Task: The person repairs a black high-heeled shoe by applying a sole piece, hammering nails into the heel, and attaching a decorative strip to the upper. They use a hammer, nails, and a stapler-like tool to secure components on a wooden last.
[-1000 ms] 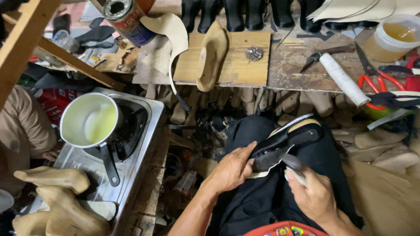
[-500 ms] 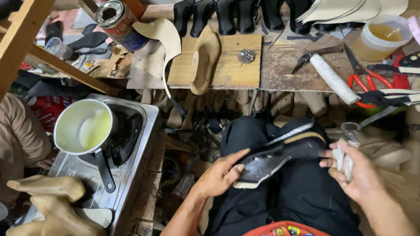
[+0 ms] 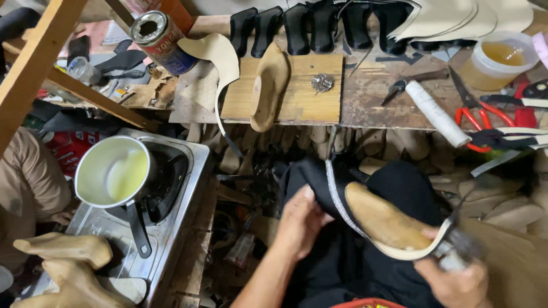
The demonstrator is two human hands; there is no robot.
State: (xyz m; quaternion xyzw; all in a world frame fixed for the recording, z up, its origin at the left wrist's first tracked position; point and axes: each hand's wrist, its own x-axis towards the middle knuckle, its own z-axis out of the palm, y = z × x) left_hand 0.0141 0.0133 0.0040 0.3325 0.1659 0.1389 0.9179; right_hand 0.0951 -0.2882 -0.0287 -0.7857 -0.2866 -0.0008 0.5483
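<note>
Even, fairly bright overhead light, soft glare on the pale inside of the round metal saucepan [image 3: 111,171], deep shadow under the worn wooden table [image 3: 371,97], wide-angle bending at the edges, right hand [image 3: 456,279] smeared by motion blur, centre sharp

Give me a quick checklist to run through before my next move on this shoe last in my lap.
1. Left hand steadying the wooden last at its heel end: ok.
2. Right hand gripping a tool at the toe end: blurred, cannot tell.
3. Strap lying along the last: ok.
4. Scissors within reach on the bench: ok.
5. Small pile of tacks on the board: ok.
6. Pan on the stove apart from the hands: ok.
</note>
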